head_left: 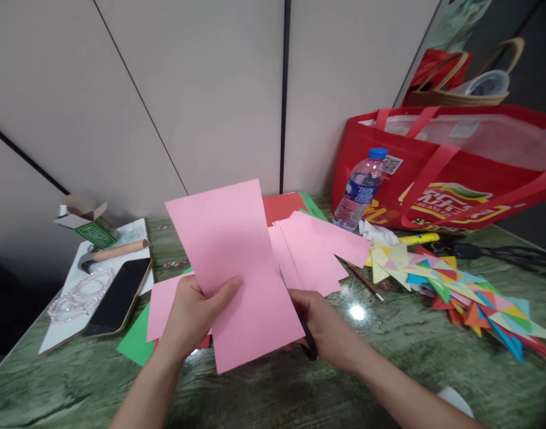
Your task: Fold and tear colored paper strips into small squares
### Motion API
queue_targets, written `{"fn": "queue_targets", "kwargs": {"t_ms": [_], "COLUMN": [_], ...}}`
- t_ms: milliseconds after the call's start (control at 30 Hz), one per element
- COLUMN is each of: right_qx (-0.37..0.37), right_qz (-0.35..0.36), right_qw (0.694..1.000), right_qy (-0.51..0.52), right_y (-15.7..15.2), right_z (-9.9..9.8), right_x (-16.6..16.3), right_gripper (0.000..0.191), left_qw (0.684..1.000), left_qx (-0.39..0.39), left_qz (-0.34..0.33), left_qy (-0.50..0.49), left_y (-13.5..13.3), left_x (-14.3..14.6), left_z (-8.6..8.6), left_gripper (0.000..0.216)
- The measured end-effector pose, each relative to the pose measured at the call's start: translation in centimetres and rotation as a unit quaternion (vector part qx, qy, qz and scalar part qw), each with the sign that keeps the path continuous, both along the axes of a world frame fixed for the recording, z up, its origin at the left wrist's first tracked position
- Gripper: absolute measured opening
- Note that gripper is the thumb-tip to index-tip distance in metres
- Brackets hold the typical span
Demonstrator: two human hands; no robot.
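A large sheet of pink paper (237, 256) is held up above the counter by my left hand (201, 304), thumb on its face and fingers behind. My right hand (318, 325) is closed round the black-handled scissors (309, 341) at the sheet's right edge. Most of the scissors, blades included, is hidden by the paper and my hand. Behind lie several cut pieces of pink paper (315, 250), some overlapping a red sheet (282, 208). A green sheet (136, 339) and more pink paper (161, 301) show at the left beneath my left hand.
On the left, a white board (141, 238) bears a phone (118, 298), a hammer (114, 252), beaded strings (83, 292) and a small green box (92, 229). At right stand a water bottle (357, 190) and red bag (434, 167), with colourful folded paper (470, 283) in front.
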State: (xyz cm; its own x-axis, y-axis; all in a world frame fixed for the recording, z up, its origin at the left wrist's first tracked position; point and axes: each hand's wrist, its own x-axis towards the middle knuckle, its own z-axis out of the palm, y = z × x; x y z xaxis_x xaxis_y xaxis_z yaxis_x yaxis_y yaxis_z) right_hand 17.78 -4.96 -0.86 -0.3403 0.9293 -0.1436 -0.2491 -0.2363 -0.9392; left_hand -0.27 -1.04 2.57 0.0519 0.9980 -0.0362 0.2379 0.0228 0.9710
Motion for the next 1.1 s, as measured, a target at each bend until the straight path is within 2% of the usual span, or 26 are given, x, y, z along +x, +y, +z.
{"fn": "queue_targets", "kwargs": {"t_ms": [333,467,567,733,1100], "right_qx": [-0.032,0.017,0.065,0.069,0.051], "right_qz": [-0.020,-0.016,-0.019,-0.014,-0.016], "right_qw": [0.999,1.000,0.998,0.997,0.998], "right_qy": [-0.014,-0.003,0.015,0.010,-0.013], "right_y": [0.04,0.12,0.11,0.15,0.10], "right_z": [0.55,0.28,0.24,0.44,0.86], "right_x": [-0.07,-0.04,-0.04,-0.04,-0.05], "right_gripper": [0.013,0.009,0.019,0.034,0.028], "left_qw": [0.999,1.000,1.000,0.999,0.998], "left_qx": [-0.010,-0.011,-0.009,-0.025,-0.040], "left_qz": [0.001,-0.010,-0.016,-0.033,-0.043], "left_qy": [-0.031,-0.027,-0.013,0.019,0.007], "left_y": [-0.05,-0.09,-0.18,-0.24,-0.19], "left_x": [0.11,0.26,0.47,0.46,0.26], "left_z": [0.08,0.26,0.44,0.30,0.06], "left_gripper": [0.021,0.021,0.020,0.020,0.020]}}
